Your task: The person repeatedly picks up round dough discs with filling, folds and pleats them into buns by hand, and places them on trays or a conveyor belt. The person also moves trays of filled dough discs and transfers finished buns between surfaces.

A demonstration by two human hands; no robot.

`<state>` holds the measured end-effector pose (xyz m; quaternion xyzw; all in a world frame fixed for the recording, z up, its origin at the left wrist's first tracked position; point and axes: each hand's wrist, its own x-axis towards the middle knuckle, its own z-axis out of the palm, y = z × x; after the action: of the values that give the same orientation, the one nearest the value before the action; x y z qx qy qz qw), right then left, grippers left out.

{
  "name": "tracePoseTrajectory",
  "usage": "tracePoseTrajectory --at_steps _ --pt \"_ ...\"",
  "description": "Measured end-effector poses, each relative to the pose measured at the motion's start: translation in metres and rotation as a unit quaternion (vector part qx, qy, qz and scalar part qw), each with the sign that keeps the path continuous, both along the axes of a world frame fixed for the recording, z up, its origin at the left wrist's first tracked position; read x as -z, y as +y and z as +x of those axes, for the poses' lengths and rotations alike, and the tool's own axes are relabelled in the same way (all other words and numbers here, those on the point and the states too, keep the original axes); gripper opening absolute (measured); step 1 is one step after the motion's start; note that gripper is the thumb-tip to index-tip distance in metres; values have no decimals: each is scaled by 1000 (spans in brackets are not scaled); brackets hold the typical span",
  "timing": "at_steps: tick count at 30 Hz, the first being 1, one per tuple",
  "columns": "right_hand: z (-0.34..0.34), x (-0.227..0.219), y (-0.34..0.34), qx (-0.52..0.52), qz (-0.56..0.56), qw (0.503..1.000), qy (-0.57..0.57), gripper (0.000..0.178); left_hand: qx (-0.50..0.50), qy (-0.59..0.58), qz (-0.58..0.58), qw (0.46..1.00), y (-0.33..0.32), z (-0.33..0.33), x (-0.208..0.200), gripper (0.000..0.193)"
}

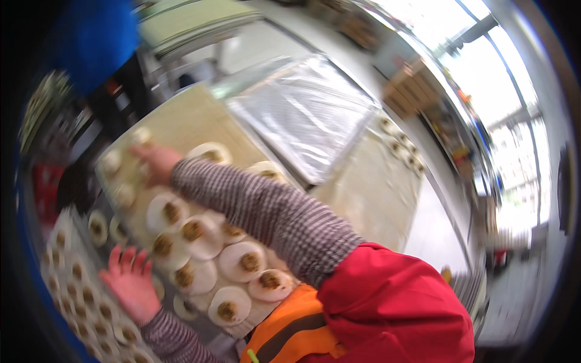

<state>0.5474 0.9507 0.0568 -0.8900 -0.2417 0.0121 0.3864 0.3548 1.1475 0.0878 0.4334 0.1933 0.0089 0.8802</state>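
My right arm reaches across the cloth-covered board [239, 124], and my right hand [158, 162] is over its far left part. Motion blurs its fingers beside a small white dough ball [141, 134]; whether they grip it does not show. Another pale dough ball [112, 161] lies nearby at the board's edge. Closer to me are several round dough wrappers [209, 239], each bearing a brown mound of filling [193, 230]. My left hand [130, 281] hangs near the board's left edge, fingers spread and nothing in them.
At lower left stands a tray [91, 302] with rows of filled dough rounds. A plastic-covered tray [308, 115] lies beyond the board, and more filled pieces [399, 145] rest farther right. A person in blue [100, 42] stands at far left. Cardboard boxes [411, 88] sit by the windows.
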Motion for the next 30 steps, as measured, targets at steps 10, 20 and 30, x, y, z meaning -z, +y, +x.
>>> tracePoseTrajectory --at_steps 10,20,30 --pt "-200 -45 -398 305 146 939 55 29 431 -112 120 887 -290 52 -47 33" --pt "-383 52 -658 601 367 705 86 22 591 -199 487 611 -810 55 94 71" --pt "-391 95 -677 573 487 658 43 19 489 -439 618 433 -858 32 100 49"
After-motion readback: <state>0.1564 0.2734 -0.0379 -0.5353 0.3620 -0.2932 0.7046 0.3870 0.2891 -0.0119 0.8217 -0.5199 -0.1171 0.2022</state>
